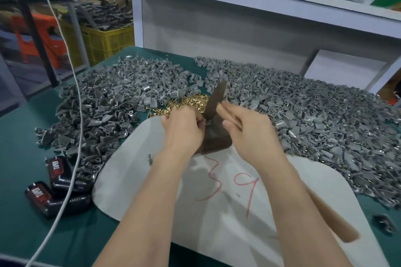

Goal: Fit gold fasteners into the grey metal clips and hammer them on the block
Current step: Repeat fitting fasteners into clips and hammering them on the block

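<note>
Grey clips [104,102] at 9 & 3 o'clock of block [217,141]: dull metal, some w/ shiny spots. Gold fasteners [193,102] at 12: bright, shiny metal. Hammer handle [334,219]: smooth pale wood. Hammer head [216,98] & block: dark, matt metal. Counter [21,158]: green, matt. Black packs [58,171] at 8: glossy. Crate [108,39] at 10: yellow plastic.

Both bare forearms reaching from the near edge of the tabletop [19,158] toward its middle, left hand [182,130] knuckles up, fingers curled pinching a small grey piece [202,123], right hand [249,132] wrapped round a hammer handle [334,220], hands close together
</note>
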